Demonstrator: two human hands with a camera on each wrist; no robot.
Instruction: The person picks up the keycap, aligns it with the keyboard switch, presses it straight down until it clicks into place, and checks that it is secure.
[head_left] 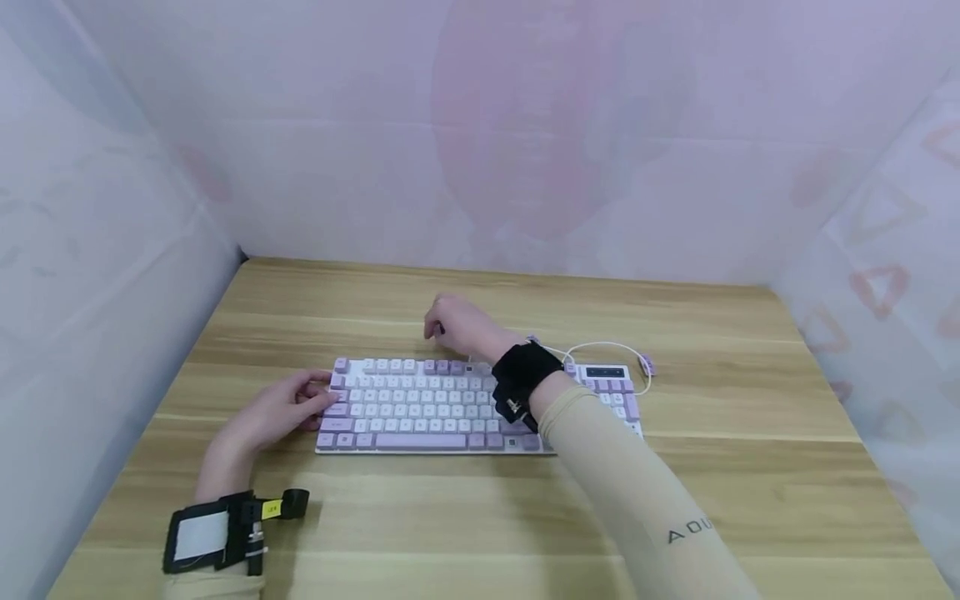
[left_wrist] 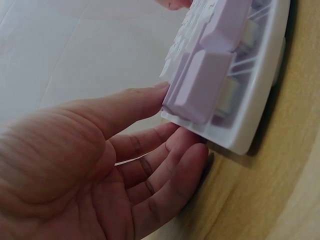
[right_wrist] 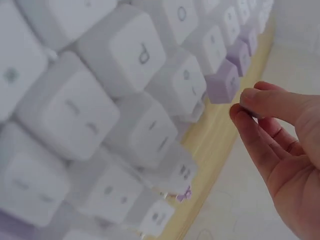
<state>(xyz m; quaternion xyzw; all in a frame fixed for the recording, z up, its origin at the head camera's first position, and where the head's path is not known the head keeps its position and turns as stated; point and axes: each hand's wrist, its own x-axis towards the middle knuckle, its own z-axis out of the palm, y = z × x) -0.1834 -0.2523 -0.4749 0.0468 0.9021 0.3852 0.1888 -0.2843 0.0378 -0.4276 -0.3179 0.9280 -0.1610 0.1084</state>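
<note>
A white keyboard (head_left: 420, 442) with white and lilac keys lies on the wooden table. At its left end my left hand (head_left: 281, 408) grips the edge, thumb on the side keys and curled fingers at the underside, as the left wrist view shows on the keyboard's corner (left_wrist: 230, 135). My right hand (head_left: 461, 325) is held just beyond the back edge, the forearm crossing over the right part of the keys. Between its thumb and forefinger it pinches a small dark piece (right_wrist: 250, 113), mostly hidden by the fingers; its kind cannot be made out.
A white cable (head_left: 611, 343) loops behind the keyboard's right end, with a small purple piece (head_left: 647, 364) on it. Pale printed cloth walls (head_left: 360, 167) stand around the wooden table (head_left: 750, 375) at the back and both sides.
</note>
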